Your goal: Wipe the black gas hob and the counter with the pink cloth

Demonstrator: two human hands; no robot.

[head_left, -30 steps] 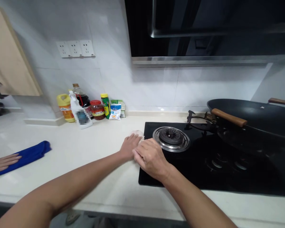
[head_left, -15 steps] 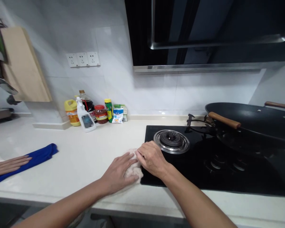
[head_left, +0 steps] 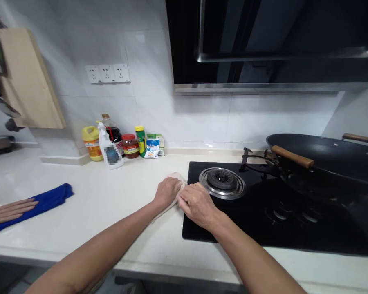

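Note:
My left hand (head_left: 168, 192) presses a pale, crumpled cloth (head_left: 175, 176) onto the white counter, just left of the black gas hob (head_left: 248, 228). Its fingers are bent over the cloth, and their tips are partly hidden. My right hand (head_left: 198, 204) is closed at the hob's left edge, right beside the cloth and in front of the near burner (head_left: 222, 181). Whatever lies inside its fingers is hidden from view.
Another person's hand (head_left: 10, 210) lies flat on a blue cloth (head_left: 53, 198) at the left. Along the wall stand a spray bottle (head_left: 108, 151), a red-lidded jar (head_left: 130, 147) and several other seasonings. A wok (head_left: 331, 153) sits on the right burner beneath the range hood (head_left: 248, 87).
My left hand has slid the pale cloth away from me along the hob's left edge, and its fingers are now more curled. My right hand stays at nearly the same spot.

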